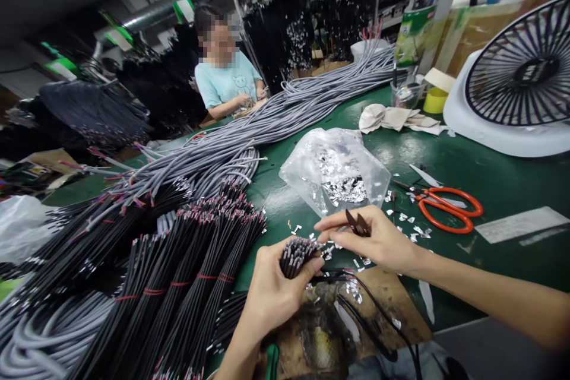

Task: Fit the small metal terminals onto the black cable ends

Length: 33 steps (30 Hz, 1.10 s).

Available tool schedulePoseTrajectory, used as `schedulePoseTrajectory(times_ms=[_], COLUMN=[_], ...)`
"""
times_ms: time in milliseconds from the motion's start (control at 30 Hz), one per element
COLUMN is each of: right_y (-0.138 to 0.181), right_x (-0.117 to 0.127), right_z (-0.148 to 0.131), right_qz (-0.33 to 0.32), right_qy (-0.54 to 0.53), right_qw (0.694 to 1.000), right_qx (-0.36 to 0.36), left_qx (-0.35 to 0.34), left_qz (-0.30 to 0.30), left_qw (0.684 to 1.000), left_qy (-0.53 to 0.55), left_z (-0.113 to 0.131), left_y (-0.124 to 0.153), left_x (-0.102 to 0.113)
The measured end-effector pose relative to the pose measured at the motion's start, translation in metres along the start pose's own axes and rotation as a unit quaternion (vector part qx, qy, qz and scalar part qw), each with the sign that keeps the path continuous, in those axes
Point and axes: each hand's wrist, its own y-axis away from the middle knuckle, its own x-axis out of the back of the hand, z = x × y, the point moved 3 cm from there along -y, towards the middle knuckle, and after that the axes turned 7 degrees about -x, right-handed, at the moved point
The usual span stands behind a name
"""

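My left hand [272,290] is closed round a small bundle of black cables [297,254], their metal-tipped ends pointing up and right. My right hand [374,238] pinches a small dark tool or clip [357,224] just right of the bundle's tips; I cannot make out exactly what it is. Loose silver terminals [403,218] lie scattered on the green table [467,172] around both hands. A clear plastic bag of silver terminals [336,169] sits just behind my hands.
Large stacks of black cables [178,273] and grey cables [276,119] fill the left side. Orange-handled scissors [445,206] lie at right, a white fan [512,83] behind them. A co-worker in a light blue shirt [227,80] works across the table. Brown board [383,303] lies under my hands.
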Motion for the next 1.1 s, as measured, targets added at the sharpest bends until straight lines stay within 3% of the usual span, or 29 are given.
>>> schedulePoseTrajectory(times_ms=[100, 300, 567, 733, 833, 1000, 1100], right_y=[0.004, 0.007, 0.002, -0.002, 0.001, 0.011, 0.010], right_x=[0.001, 0.001, -0.003, -0.007, -0.008, -0.007, -0.006], right_z=[-0.006, -0.004, 0.014, 0.019, 0.013, 0.003, 0.006], right_qz=[-0.028, -0.049, -0.013, 0.010, 0.033, 0.076, 0.072], right_qy=[0.020, 0.075, 0.022, -0.011, 0.015, 0.141, 0.153], right_qw=[0.997, 0.987, 0.998, 1.000, 0.999, 0.978, 0.979], right_qx=[0.067, 0.133, 0.063, 0.000, 0.023, 0.137, 0.117], left_qx=[-0.012, -0.019, -0.005, -0.023, -0.031, -0.020, -0.028], left_qz=[-0.008, -0.019, -0.039, -0.018, -0.003, 0.027, 0.023], left_qw=[0.999, 0.999, 0.998, 1.000, 0.999, 0.999, 0.998], left_qy=[0.029, 0.042, 0.050, -0.005, -0.020, 0.033, 0.043], left_z=[0.004, 0.010, 0.007, 0.003, 0.003, 0.001, 0.002], left_y=[0.000, 0.001, 0.004, 0.002, 0.002, 0.002, 0.002], left_x=[0.002, 0.008, 0.004, 0.001, 0.001, 0.002, 0.002])
